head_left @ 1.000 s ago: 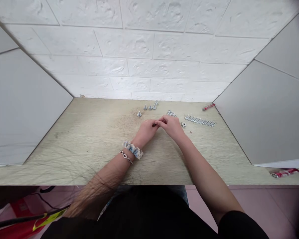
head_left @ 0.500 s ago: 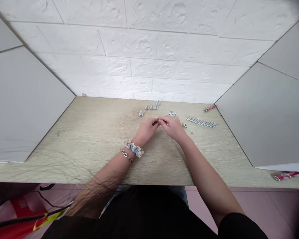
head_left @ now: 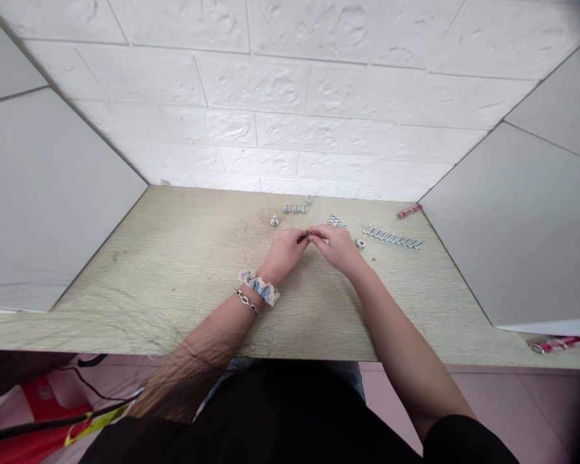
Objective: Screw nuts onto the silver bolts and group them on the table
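My left hand [head_left: 285, 251] and my right hand [head_left: 337, 247] meet over the middle of the wooden table [head_left: 174, 283], fingertips pinched together on a small metal bolt [head_left: 308, 236]. Both hands are closed around it. What else sits between the fingers is too small to make out. A scrunchie and a chain bracelet circle my left wrist. Just beyond the hands lie a small pile of nuts [head_left: 337, 222] and several upright bolts [head_left: 294, 208]. To the right a row of bolts [head_left: 392, 238] lies flat, with a single round washer-like piece [head_left: 360, 243] beside my right hand.
White panels [head_left: 53, 193] wall in the table on the left and right, and a white brick wall stands behind. A red pen-like item [head_left: 408, 210] lies at the back right corner. Another red item [head_left: 555, 343] sits at the front right edge.
The hands have stayed pinched together on the bolt, with only slight finger movement. The view has shifted a little.
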`<state>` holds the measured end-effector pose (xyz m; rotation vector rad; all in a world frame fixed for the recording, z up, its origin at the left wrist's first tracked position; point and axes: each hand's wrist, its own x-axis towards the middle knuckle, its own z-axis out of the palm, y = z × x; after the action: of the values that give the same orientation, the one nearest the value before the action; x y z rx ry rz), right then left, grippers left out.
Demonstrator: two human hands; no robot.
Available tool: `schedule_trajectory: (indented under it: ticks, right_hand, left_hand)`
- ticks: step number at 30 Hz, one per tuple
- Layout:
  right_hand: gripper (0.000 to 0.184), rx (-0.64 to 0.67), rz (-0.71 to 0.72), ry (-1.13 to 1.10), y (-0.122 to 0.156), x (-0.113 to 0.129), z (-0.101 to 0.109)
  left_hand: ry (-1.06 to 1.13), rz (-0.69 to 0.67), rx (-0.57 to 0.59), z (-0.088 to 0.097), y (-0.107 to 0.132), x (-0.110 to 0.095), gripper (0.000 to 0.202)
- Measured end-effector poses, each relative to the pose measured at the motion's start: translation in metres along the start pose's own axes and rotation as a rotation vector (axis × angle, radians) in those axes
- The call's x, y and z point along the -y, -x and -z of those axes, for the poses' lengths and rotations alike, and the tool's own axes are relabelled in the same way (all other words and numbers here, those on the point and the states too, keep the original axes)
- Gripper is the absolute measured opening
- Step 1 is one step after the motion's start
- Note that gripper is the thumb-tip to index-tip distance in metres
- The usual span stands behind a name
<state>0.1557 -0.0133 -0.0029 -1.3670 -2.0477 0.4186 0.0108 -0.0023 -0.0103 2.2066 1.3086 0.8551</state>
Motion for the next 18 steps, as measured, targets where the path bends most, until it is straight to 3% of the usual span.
schedule_trajectory:
  ticks: [10,18]
  right_hand:
    - [0.020,0.118,-0.036,0.048,0.0005,0.0007,0.0046]
    - [0.019,0.128,-0.030,0.083,0.0007,0.0038,0.0024]
  left_hand:
    - [-0.113,-0.065,0.079,-0.0023,0.0023,0.0024,0.020]
    - [-0.192,-0.046,0.111,-0.0015,0.0034,-0.0019,0.020]
